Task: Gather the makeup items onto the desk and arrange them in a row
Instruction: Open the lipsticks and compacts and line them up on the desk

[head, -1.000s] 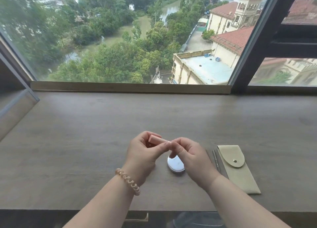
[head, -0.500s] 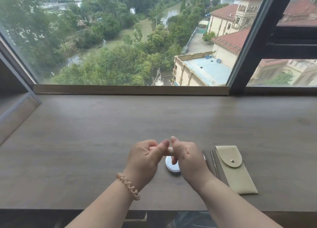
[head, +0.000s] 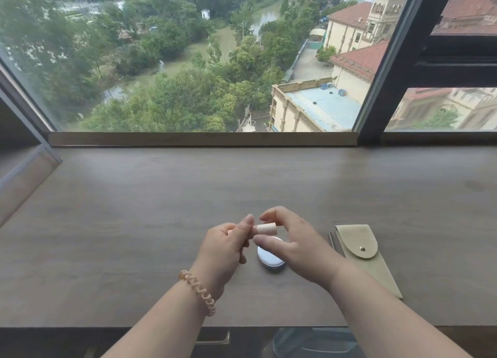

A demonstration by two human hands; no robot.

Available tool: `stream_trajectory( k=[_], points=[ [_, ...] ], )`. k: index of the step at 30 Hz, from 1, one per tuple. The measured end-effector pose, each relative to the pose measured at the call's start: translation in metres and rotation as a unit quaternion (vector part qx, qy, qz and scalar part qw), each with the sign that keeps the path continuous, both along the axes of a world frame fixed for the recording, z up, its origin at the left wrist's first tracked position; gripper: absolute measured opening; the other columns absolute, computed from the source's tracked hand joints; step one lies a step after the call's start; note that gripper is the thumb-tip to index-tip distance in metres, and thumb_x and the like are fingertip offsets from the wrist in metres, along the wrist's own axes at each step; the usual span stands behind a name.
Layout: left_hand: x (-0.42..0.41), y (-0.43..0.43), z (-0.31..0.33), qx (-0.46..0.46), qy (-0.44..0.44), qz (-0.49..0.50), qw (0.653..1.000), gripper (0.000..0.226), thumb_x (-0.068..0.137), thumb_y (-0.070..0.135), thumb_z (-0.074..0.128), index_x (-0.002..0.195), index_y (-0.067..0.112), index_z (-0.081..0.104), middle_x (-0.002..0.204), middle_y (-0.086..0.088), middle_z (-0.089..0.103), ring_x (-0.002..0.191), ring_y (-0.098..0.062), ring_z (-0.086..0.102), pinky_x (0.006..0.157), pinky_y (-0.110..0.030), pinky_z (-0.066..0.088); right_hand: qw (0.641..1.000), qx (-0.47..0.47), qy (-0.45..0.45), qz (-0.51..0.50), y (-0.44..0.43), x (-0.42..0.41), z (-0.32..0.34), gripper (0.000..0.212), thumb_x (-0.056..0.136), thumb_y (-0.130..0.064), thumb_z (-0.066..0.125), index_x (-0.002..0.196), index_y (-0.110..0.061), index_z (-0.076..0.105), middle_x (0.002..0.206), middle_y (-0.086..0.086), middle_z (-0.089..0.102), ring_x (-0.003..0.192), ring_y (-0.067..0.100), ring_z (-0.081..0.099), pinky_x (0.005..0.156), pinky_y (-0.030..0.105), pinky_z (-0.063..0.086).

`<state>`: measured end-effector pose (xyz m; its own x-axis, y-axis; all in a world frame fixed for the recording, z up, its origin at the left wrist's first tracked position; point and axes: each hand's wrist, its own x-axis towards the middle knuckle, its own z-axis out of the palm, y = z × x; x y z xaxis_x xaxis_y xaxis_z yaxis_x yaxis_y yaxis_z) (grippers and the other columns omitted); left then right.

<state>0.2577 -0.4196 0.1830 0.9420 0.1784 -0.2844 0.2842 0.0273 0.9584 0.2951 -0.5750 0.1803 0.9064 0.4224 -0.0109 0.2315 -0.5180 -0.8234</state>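
A peach-coloured lipstick tube is held level above the tabletop in front of a window, pinched at both ends by a person's two hands. The left hand, with a coiled hair tie round its wrist, grips the tube's left end between thumb and curled fingers. The right hand has its forefinger on top of the right end and its thumb just beneath; the other fingers are loosely spread.

Half a second earlier the two hands were pressed knuckle to knuckle with almost all of the tube hidden between them; now they have drawn apart, the right hand has loosened, and a pale length of the tube shows between the fingertips.

Directly below the hands a small white oval compact lies flat on the tabletop, partly covered by the right thumb, in the same place as before. To its right, well clear of it, a pale green snap-flap pouch lies flat, with thin grey metal tools just beside its left edge; what those tools are cannot be told. Pouch and tools are unmoved.
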Motion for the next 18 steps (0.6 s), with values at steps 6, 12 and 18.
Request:
stream_trajectory(
  k=[6,12,18],
  points=[
    [-0.003,0.002,-0.001,0.05,0.018,-0.007,0.999,0.037,0.085,0.041,0.06,0.07,0.011,0.074,0.055,0.003,0.058,0.041,-0.011,0.043,0.044,-0.02,0.037,0.999,0.016,0.038,0.022,0.002,0.0,0.001,0.032,0.087,-0.045,0.059,0.079,-0.015,0.065,0.073,-0.006,0.062,0.067,0.008,0.052,0.066,0.025,0.04],
    [-0.003,0.005,0.002,0.06,0.04,-0.018,0.997,0.038,0.088,0.039,0.059,0.062,0.017,0.076,0.051,0.0,0.043,0.039,-0.012,0.038,0.04,-0.016,0.034,0.983,-0.091,-0.156,0.021,-0.001,-0.001,-0.001,0.017,0.074,-0.034,0.074,0.084,-0.028,0.061,0.08,-0.023,0.059,0.092,0.003,0.053,0.112,0.037,0.011],
    [-0.004,-0.002,0.001,-0.011,0.137,0.038,0.99,0.037,0.085,0.043,0.058,0.074,0.015,0.078,0.045,0.006,0.036,0.039,-0.014,0.032,0.044,-0.024,0.026,0.954,-0.097,-0.283,0.007,-0.002,0.001,-0.011,0.016,0.069,-0.031,0.071,0.075,-0.028,0.057,0.072,-0.02,0.058,0.092,0.006,0.056,0.108,0.042,0.02]
  ],
)
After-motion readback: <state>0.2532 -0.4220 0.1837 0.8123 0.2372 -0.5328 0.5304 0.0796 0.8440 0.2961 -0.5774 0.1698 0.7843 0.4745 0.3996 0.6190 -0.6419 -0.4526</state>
